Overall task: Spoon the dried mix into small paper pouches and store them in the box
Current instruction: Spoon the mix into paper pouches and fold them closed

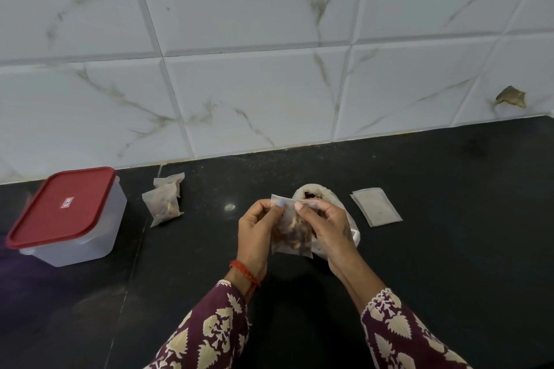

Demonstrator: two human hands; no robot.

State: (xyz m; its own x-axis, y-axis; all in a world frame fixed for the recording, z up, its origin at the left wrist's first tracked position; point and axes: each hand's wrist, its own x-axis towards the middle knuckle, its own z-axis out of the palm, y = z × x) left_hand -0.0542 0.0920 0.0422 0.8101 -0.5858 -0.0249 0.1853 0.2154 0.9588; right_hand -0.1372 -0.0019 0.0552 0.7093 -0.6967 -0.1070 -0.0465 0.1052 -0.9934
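Observation:
A small translucent paper pouch holding brown dried mix hangs upright above the black counter. My left hand pinches its top left edge and my right hand pinches its top right edge. Right behind them stands the open white bag of dried mix, partly hidden by my right hand. Two filled pouches lie on the counter to the left. Empty flat pouches lie to the right. The clear plastic box with a red lid on it sits at the far left. No spoon shows.
The black counter runs back to a white marble-look tiled wall. A chipped spot marks the wall at the right.

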